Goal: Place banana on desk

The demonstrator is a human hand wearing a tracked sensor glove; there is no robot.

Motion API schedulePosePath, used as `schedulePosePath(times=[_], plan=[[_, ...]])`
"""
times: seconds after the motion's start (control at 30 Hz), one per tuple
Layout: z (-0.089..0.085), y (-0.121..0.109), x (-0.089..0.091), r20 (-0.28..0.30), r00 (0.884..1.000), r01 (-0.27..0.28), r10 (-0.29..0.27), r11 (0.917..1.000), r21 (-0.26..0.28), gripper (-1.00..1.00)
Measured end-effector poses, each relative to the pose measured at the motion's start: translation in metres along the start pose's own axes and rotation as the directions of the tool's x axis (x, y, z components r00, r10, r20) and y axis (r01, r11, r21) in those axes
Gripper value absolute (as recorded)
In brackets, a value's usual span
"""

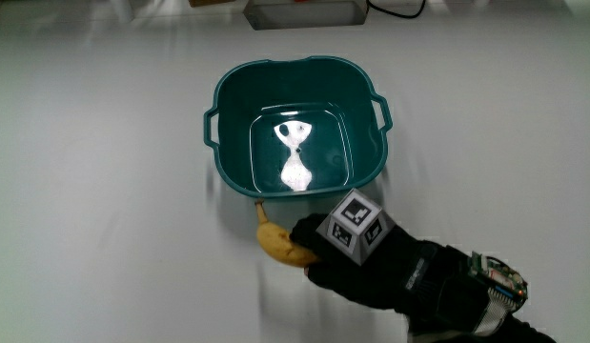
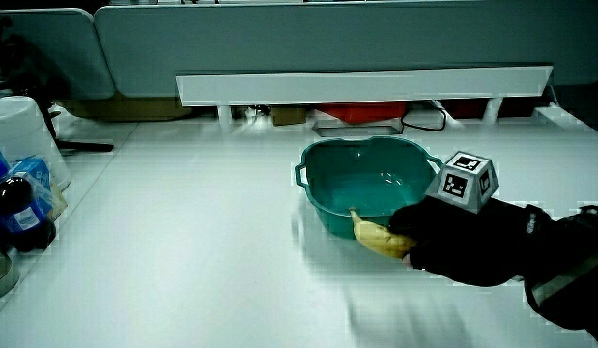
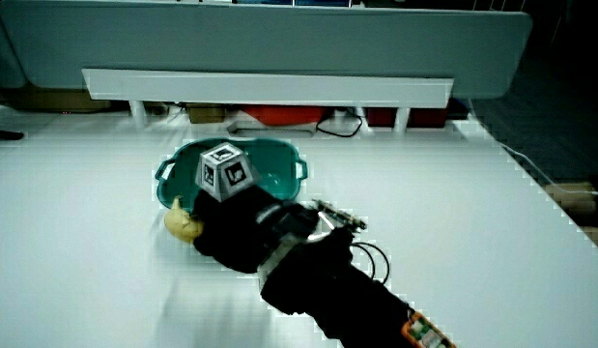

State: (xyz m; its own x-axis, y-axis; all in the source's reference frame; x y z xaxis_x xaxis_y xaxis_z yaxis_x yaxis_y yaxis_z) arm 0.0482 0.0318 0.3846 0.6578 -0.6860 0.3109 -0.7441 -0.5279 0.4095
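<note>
A yellow banana (image 1: 274, 240) lies low against the white table, just outside the teal basin (image 1: 239, 143) on the side nearer the person. Its stem points up at the basin's wall. The hand (image 1: 309, 250) in its black glove is curled around the banana's thicker end, with the patterned cube (image 1: 355, 227) on its back. Both side views show the banana (image 2: 374, 235) (image 3: 181, 222) sticking out of the hand (image 2: 410, 242) (image 3: 216, 237) beside the basin (image 2: 327, 203) (image 3: 279, 164). The basin holds nothing but a bright reflection.
A long white shelf (image 2: 366, 87) (image 3: 270, 89) runs along the low partition, with cables and red items under it. A white bucket (image 2: 18, 135) and dark bottles (image 2: 18, 208) stand at the table's edge. A white box (image 1: 304, 11) sits farther from the person than the basin.
</note>
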Motion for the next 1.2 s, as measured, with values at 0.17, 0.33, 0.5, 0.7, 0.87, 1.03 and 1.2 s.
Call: schedulePosePath(times=[0.17, 0.33, 0.5, 0.7, 0.87, 1.03, 1.2], plan=[[-0.022, 0.001, -0.009, 0.001, 1.000, -0.017, 0.017, 0.9984, -0.054, 0.00], [-0.045, 0.005, -0.014, -0.021, 1.000, -0.021, 0.019, 0.9947, -0.101, 0.00], [-0.058, 0.007, -0.016, -0.005, 1.000, -0.010, 0.009, 0.9933, -0.115, 0.00], [-0.067, 0.011, -0.021, -0.013, 1.000, -0.016, 0.014, 0.9894, -0.144, 0.00], [-0.072, 0.013, -0.026, 0.000, 1.000, -0.018, 0.018, 0.9878, -0.155, 0.00], [-0.074, 0.013, -0.030, 0.020, 1.000, -0.011, 0.015, 0.9877, -0.156, 0.00], [-0.076, 0.011, -0.039, 0.073, 0.997, -0.002, 0.014, 0.9875, -0.157, 0.00]])
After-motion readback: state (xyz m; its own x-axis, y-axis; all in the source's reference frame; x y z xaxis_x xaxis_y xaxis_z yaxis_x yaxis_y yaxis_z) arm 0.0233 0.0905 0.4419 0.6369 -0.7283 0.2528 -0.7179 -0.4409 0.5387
